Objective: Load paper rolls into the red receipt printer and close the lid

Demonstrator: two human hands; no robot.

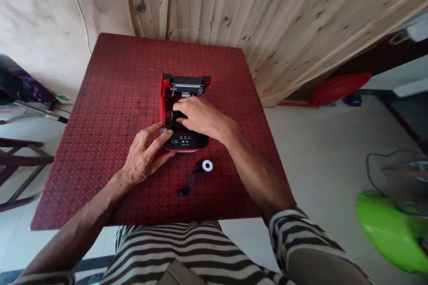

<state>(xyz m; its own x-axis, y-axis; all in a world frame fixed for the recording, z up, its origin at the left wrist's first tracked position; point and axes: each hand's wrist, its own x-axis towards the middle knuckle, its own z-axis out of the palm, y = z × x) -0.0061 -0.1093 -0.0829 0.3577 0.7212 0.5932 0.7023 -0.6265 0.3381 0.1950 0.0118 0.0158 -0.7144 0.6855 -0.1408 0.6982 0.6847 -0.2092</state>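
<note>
A red and black label printer [187, 141] stands on the table with its lid up, button panel towards me. My left hand [142, 151] holds its near left corner, fingertips on the panel and side, thumb against the front edge. Over the printer's inner compartment, my right hand [203, 118] is closed, thumb and index finger around a black roll [178, 115]; the rest of the roll is hidden by the hand. In front of the printer lies a small ribbon roll [207, 165] with a white end and a dark strip [189, 185] trailing from it towards me.
The table [120, 80] has a red patterned cover and stands against a wooden plank wall [217, 4]. A dark wooden stool [20, 160] is at the left. A bright green round object [384, 227] is on the floor at the right.
</note>
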